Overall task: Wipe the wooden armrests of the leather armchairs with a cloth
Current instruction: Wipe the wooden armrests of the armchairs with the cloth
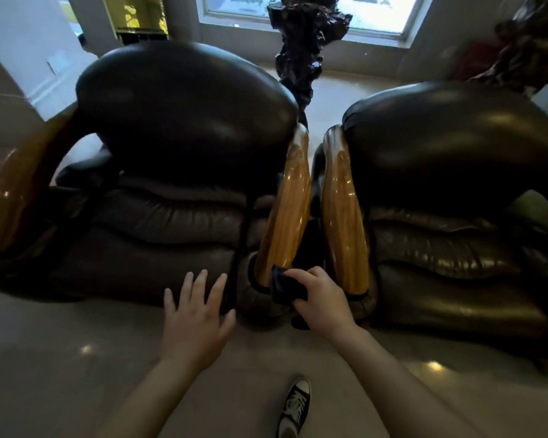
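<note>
Armchairs side by side, left armchair [178,159] and right armchair [450,191], inner wooden armrests nearly touching: left one [287,213], right one [344,216]. Left hand [193,320] empty, fingers spread, over the floor. Right hand [321,298] grips dark cloth [285,287] at left armrest's near end. Sneaker [295,406] below.

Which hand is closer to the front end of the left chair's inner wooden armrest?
Right. The right hand holds the cloth against that armrest; the left hand hovers open, apart, further left.

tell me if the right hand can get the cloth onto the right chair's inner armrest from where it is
Probably yes: the right hand holds the cloth at the front of the gap, and that armrest lies beside it with nothing between.
</note>
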